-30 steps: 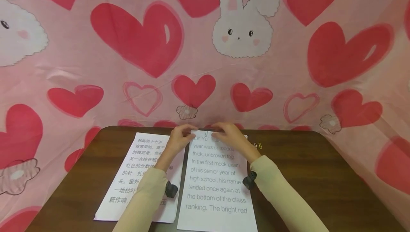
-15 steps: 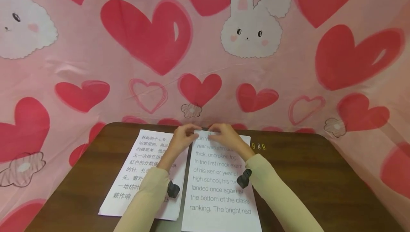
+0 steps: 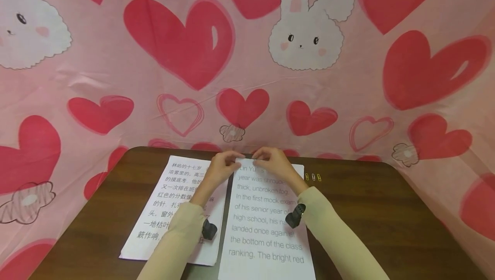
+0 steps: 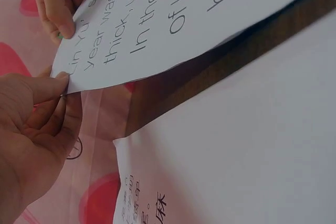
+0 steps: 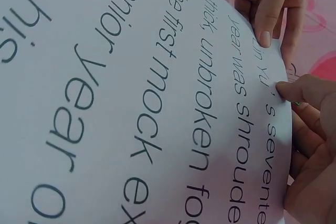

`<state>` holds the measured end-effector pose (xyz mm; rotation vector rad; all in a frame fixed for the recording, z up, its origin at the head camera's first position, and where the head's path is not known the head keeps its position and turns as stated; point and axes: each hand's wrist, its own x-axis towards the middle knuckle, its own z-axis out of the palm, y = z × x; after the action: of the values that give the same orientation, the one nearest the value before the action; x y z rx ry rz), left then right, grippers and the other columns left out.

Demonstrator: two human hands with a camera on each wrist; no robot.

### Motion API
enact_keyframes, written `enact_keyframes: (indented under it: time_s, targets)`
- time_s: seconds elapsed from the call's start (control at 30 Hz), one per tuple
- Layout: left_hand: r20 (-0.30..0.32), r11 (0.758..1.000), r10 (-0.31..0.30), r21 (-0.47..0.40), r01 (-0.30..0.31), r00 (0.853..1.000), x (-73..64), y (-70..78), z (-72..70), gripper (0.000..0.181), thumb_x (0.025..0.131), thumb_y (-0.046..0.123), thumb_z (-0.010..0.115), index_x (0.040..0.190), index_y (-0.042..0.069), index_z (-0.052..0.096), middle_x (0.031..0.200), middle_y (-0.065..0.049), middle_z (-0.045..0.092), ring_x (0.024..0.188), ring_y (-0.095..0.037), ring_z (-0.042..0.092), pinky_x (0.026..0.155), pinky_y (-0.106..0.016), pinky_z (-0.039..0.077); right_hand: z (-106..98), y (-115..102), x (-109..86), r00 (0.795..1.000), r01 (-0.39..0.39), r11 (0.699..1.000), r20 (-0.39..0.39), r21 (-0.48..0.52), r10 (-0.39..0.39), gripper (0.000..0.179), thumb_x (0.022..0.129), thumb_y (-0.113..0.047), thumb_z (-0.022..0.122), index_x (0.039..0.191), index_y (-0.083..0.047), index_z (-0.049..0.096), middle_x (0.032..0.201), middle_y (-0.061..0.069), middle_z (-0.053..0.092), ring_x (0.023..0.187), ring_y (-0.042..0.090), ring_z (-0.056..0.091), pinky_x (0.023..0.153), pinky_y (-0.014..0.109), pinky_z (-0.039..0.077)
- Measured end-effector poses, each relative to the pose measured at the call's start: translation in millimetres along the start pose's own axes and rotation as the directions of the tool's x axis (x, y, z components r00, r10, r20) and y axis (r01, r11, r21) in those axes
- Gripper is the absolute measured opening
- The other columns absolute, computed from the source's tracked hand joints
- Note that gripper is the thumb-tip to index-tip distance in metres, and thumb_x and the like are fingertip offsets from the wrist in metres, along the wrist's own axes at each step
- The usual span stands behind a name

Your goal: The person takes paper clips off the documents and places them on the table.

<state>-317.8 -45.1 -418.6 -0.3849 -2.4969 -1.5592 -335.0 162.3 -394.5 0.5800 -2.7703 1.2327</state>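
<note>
A white paper with large English print lies in front of me, its top end raised between my hands. My left hand pinches its top left corner, thumb on the printed face and fingers behind. Close beside it, my right hand pinches the top edge with thumb and fingers. At the right fingertips a small green piece of a paper clip shows; the rest of it is hidden by the fingers. The left wrist view also shows the right fingers over the sheet's edge.
A stack of paper with Chinese print lies to the left, partly under my left forearm. To the right of the English paper are three small paper clips on the dark wooden table. A pink heart-patterned cloth hangs behind.
My right hand has moved left along the top edge, toward my left hand. Its fingers now cover the paper clip that showed between the hands. The head view has shifted slightly.
</note>
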Motion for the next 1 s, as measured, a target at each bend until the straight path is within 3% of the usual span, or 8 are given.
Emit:
enact_keyframes:
  time_s: [0.27,0.47,0.6,0.73,0.87,0.97,1.0]
  targets:
    - [-0.003,1.0,0.001,0.002,-0.001,1.0,1.5,2.9,2.5,0.024,0.087,0.001,0.071,0.108,0.011,0.076,0.104,-0.015,0.076,0.084,-0.021,0.071,0.074,-0.027,0.054,-1.1,2.6,-1.5,0.999,-0.003,0.999,-0.035,0.046,0.004,0.015,0.089,-0.015,0.074,0.103,-0.011,0.075,0.095,0.008,0.077,0.084,0.015,0.069,0.077,0.025,0.052]
    - [0.002,1.0,-0.001,0.007,0.001,1.0,1.8,4.7,2.1,0.024,0.087,0.0,0.071,0.107,0.011,0.077,0.106,-0.014,0.076,0.085,-0.021,0.071,0.074,-0.026,0.054,-5.0,8.0,-2.7,0.988,-0.047,0.99,-0.141,0.134,0.066,0.021,0.092,-0.017,0.07,0.111,-0.009,0.074,0.101,0.007,0.078,0.089,0.015,0.069,0.085,0.027,0.051]
    - [0.001,1.0,0.003,0.015,-0.003,1.0,2.4,4.2,2.2,0.025,0.086,-0.001,0.071,0.108,0.011,0.076,0.108,-0.014,0.076,0.086,-0.022,0.071,0.075,-0.028,0.054,-18.7,12.6,-7.5,0.969,-0.095,0.97,-0.202,0.222,0.141,0.026,0.094,-0.02,0.069,0.117,-0.01,0.072,0.103,0.008,0.077,0.096,0.018,0.071,0.091,0.029,0.053]
    - [-0.001,1.0,0.0,0.03,0.0,1.0,3.7,2.0,2.4,0.025,0.087,-0.001,0.071,0.108,0.011,0.076,0.108,-0.014,0.076,0.088,-0.023,0.072,0.078,-0.031,0.056,-37.5,26.0,-15.2,0.963,-0.064,0.959,-0.236,0.275,0.132,0.03,0.096,-0.017,0.066,0.123,-0.005,0.069,0.107,0.018,0.075,0.101,0.029,0.073,0.089,0.023,0.054]
    - [-0.006,0.999,-0.013,0.051,0.013,1.0,5.0,0.5,3.6,0.024,0.087,0.0,0.071,0.108,0.011,0.076,0.109,-0.014,0.076,0.089,-0.024,0.071,0.078,-0.031,0.055,-56.4,50.2,-26.7,0.957,-0.042,0.966,-0.266,0.253,0.111,0.031,0.096,-0.016,0.066,0.124,-0.001,0.068,0.106,0.023,0.074,0.093,0.019,0.073,0.081,0.014,0.052]
    - [-0.012,0.997,-0.03,0.075,0.031,0.999,5.6,0.8,5.4,0.024,0.087,0.002,0.071,0.108,0.011,0.077,0.108,-0.013,0.075,0.088,-0.022,0.069,0.076,-0.028,0.053,-70.6,69.8,-39.5,0.953,-0.056,0.977,-0.281,0.204,0.113,0.031,0.096,-0.015,0.067,0.123,-0.001,0.069,0.103,0.022,0.075,0.084,0.003,0.069,0.075,0.013,0.05]
    - [-0.011,0.996,-0.036,0.079,0.036,0.999,5.6,1.1,6.1,0.023,0.087,0.002,0.071,0.108,0.011,0.077,0.108,-0.013,0.075,0.087,-0.022,0.068,0.075,-0.027,0.052,-75.7,75.6,-44.6,0.953,-0.066,0.981,-0.279,0.185,0.117,0.031,0.096,-0.015,0.067,0.123,-0.001,0.069,0.105,0.022,0.075,0.084,0.003,0.07,0.074,0.013,0.051]
